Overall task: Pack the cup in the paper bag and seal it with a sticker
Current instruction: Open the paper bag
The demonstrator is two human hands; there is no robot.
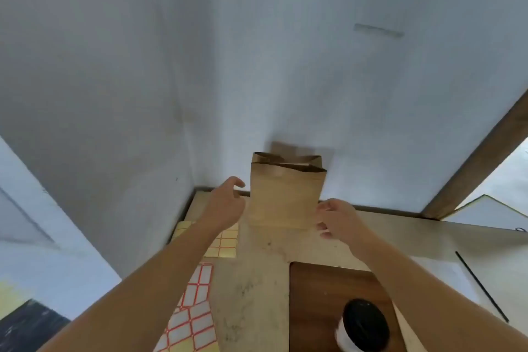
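Observation:
A brown paper bag (284, 194) stands upright at the back of the table, its mouth open at the top. My left hand (227, 203) is just left of the bag, fingers spread and apart from it. My right hand (337, 220) is at the bag's lower right corner with curled fingers; whether it touches the paper is unclear. A white cup with a black lid (361, 326) stands near the front on a dark wooden board, away from both hands. Sticker sheets (197, 303) with red-bordered white labels lie at the left under my left forearm.
The pale table (257, 280) sits against a white wall. A yellow-label sheet (225, 243) lies by my left wrist. A thin black rod (483, 286) lies at the right. A dark wooden beam (480, 157) slants up at the right.

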